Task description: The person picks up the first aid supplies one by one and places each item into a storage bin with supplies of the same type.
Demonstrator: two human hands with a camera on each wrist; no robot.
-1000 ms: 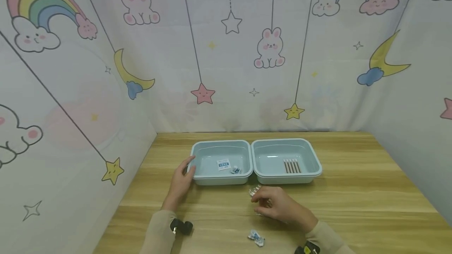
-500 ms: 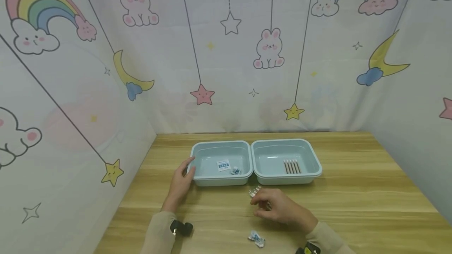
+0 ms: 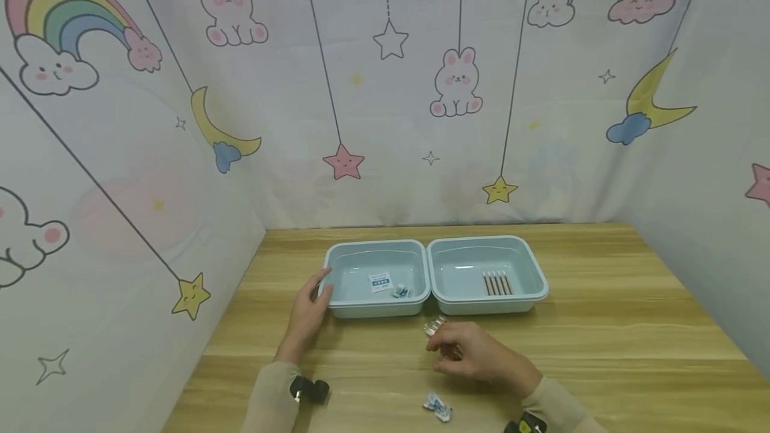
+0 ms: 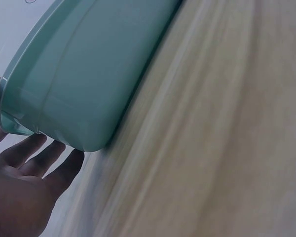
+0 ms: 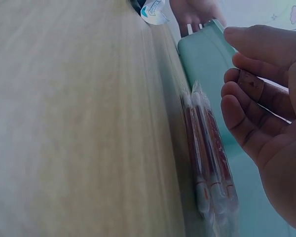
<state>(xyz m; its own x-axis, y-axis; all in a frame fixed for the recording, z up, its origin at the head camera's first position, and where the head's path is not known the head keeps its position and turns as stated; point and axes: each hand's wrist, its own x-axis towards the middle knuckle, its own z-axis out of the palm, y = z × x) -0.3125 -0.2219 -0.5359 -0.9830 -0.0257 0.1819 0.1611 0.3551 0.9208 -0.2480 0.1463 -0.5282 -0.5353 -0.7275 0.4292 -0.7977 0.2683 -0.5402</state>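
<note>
My left hand [image 3: 308,316] holds the near left corner of the left pale-blue plastic bin [image 3: 375,309]; in the left wrist view its fingers [image 4: 64,173] press the bin's end wall. My right hand [image 3: 475,351] hovers just above the table, fingers loosely bent, with nothing between thumb and fingers in the right wrist view. Beside it lie several brown-stemmed swabs [image 5: 207,153] in clear wrapping, partly covered by the hand in the head view. One finger wears a brown bandage [image 5: 250,85]. A crumpled white-and-blue sachet [image 3: 437,407] sits nearer the front.
Inside the left bin are a flat white-and-blue packet [image 3: 380,281] and a crumpled sachet [image 3: 402,291]. The right pale-blue bin [image 3: 490,307], side by side with it, contains a row of several swabs [image 3: 497,283]. Patterned cloth walls [image 3: 415,199] bound the wooden table [image 3: 619,326].
Both hands stay almost in place, the right shifting only very slightly. The bins, swabs and sachets keep their places; the head view drifts slightly.
</note>
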